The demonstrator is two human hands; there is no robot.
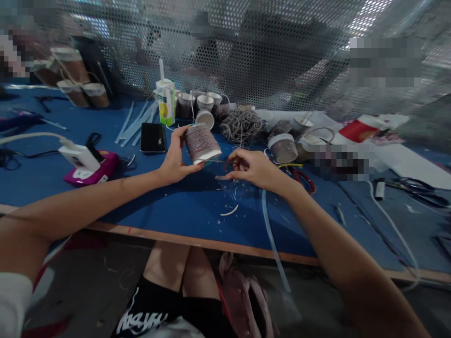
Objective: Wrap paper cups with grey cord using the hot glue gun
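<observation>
My left hand (174, 159) is wrapped round a wire-wound coil spool (201, 142), holding it tilted above the blue table (169, 206). My right hand (252, 169) is just right of the spool, fingers pinched on a thin wire lead (215, 161) that comes off the spool's lower end. Small white trimmings (229, 211) lie on the table below my hands. A clear plastic tube (273, 239) runs from under my right wrist over the table's front edge.
More wound spools (283, 148) and a tangle of wire (241, 124) sit behind my hands. A black phone (152, 137), a drink carton (166, 101), a pink device with a white plug (88, 164), red-handled pliers (305, 178) and a perforated metal screen (282, 56) are around.
</observation>
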